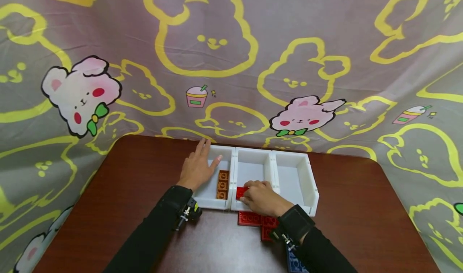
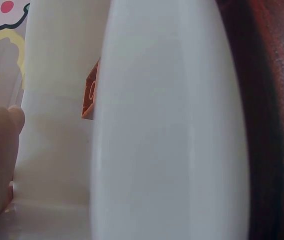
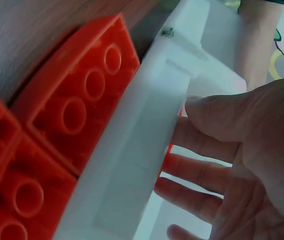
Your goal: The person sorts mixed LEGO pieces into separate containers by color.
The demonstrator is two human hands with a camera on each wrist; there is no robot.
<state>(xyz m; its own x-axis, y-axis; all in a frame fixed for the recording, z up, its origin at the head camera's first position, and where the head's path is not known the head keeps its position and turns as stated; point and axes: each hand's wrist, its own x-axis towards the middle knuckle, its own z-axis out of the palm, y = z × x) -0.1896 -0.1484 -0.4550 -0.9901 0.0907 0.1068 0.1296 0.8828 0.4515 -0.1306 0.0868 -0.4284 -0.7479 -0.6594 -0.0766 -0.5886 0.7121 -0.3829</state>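
My left hand (image 1: 197, 166) lies over the left compartment of a white three-part tray (image 1: 314, 192), fingers straight toward its far left edge and thumb spread. Beside the thumb, an orange-brown toy brick (image 1: 222, 184) lies along that compartment's right wall; the left wrist view shows only its end (image 2: 89, 95). My right hand (image 1: 263, 198) reaches into the near left corner of the middle compartment and grips a red toy brick (image 1: 241, 192) there with bent fingers. In the right wrist view the tray's wall and my fingers hide most of that brick.
Against the tray's near wall lie red bricks (image 1: 249, 218) with hollow undersides up. A blue brick (image 1: 296, 263) shows partly under the right forearm. The right compartment (image 1: 289, 176) holds nothing visible. A patterned curtain (image 1: 231, 84) hangs behind the brown table (image 1: 137, 172).
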